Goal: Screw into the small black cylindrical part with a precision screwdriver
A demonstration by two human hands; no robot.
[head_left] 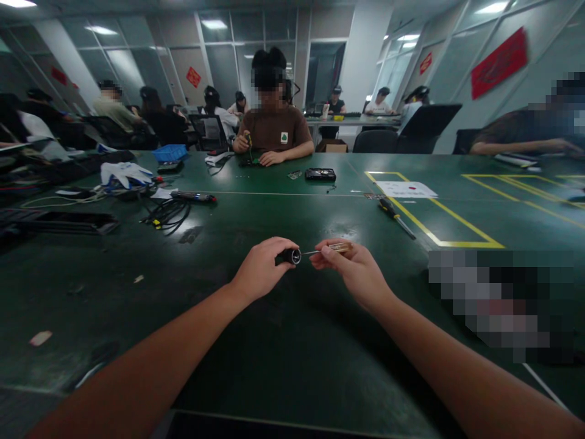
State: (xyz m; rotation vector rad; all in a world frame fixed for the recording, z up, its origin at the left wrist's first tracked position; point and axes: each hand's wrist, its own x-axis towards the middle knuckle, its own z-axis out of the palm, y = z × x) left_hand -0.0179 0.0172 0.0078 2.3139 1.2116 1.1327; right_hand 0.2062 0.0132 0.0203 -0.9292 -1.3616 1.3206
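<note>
Pinched between the thumb and fingers of my left hand [260, 268] is a small black cylinder [293, 256], its round, silver-rimmed end turned to the right. I cannot make out its exact kind. My right hand [359, 274] is closed on a screwdriver [340, 247] with a clear amber handle and a thin metal shaft. The shaft points left, its tip at or very near the cylinder's round end; whether they touch I cannot tell. Both hands are above the middle of the green table [283, 366].
A yellow-and-black screwdriver [397, 217] and a white sheet [406, 189] lie ahead on the right. Black cables [169, 214], gloves [125, 174] and a blue basket [170, 153] are on the left. A co-worker [274, 125] sits opposite, behind a black device [320, 174].
</note>
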